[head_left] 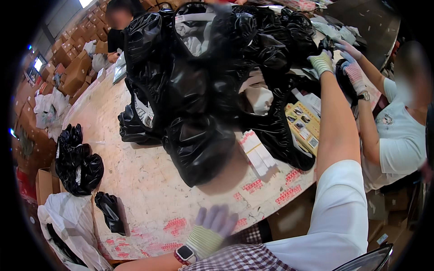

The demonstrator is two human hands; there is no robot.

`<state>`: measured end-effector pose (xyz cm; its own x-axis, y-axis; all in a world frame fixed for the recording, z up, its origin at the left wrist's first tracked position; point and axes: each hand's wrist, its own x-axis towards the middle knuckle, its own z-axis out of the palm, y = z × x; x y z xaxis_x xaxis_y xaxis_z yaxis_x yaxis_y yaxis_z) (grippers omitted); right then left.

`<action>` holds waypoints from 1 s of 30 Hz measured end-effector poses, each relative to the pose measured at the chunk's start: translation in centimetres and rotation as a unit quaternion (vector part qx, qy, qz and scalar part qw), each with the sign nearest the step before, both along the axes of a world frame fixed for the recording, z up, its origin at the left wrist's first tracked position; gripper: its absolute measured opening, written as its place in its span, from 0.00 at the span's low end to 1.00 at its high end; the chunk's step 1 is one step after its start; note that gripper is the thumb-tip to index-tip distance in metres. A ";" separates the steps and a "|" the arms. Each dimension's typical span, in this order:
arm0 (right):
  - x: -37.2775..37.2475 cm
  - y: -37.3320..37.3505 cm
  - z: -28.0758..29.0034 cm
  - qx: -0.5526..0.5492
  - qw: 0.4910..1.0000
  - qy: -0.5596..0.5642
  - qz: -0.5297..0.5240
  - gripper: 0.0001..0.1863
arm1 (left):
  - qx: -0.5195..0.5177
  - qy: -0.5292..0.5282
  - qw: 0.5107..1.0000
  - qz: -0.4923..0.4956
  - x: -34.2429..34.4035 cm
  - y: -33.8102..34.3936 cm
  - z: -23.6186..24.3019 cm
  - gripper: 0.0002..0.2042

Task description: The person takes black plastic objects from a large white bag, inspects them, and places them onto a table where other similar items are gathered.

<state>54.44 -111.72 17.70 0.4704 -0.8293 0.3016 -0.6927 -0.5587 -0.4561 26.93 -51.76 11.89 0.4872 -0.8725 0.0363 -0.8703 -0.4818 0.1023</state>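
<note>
At the left of the frame, a larger black bundle (79, 165) is sitting above a small black bundle (110, 213), which is lying near the edge of the desk (144, 203), just beside a white plastic sack (74, 212); a passing sleeve could be enough to knock it off. At the lower centre, the left hand (213, 228) is hovering gloved and blurred, fingers apart, with nothing showing in it.

Across the upper centre, a heap of glossy black elastic-edged garments (194, 144) is piling loosely; a tug at its far side could be sending slick pieces down over the banded white strips (260, 156) and the yellow printed card (303, 124).

At the upper right, the gloved right hand (321, 63) is meeting a crumpled black piece (326, 44); I cannot tell whether its fingers are clamped on it. A co-worker's gloved hands (355, 74) are crowding close, so pulling from both sides could be stretching the piece or dropping it. That piece is standing roughly up and down the frame, but with its lower part hidden, I'm not making out its true long axis or which end is leading.
</note>
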 end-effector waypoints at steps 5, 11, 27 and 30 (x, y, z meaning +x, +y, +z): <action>1.0 -2.1 -1.2 -0.009 0.997 -0.006 0.081 0.31 | 0.005 -0.038 0.999 -0.003 0.3 -0.1 -0.1 0.22; -1.0 2.3 5.6 -0.107 0.934 -0.254 0.229 0.20 | 0.000 0.101 0.995 0.011 0.2 -0.4 3.3 0.33; -29.0 40.8 13.7 -0.213 0.751 -0.236 0.580 0.07 | -0.612 0.448 0.612 0.226 -3.1 4.6 4.5 0.21; -34.2 47.3 2.0 -0.163 0.735 -0.143 0.643 0.13 | -0.628 0.537 0.526 0.201 -2.8 5.4 6.6 0.23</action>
<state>20.25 -64.46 19.74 0.6815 0.3827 0.6238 0.6007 -0.7794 -0.1780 24.11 -46.33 18.48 0.9509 -0.3085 -0.0233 0.1613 0.4301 0.8883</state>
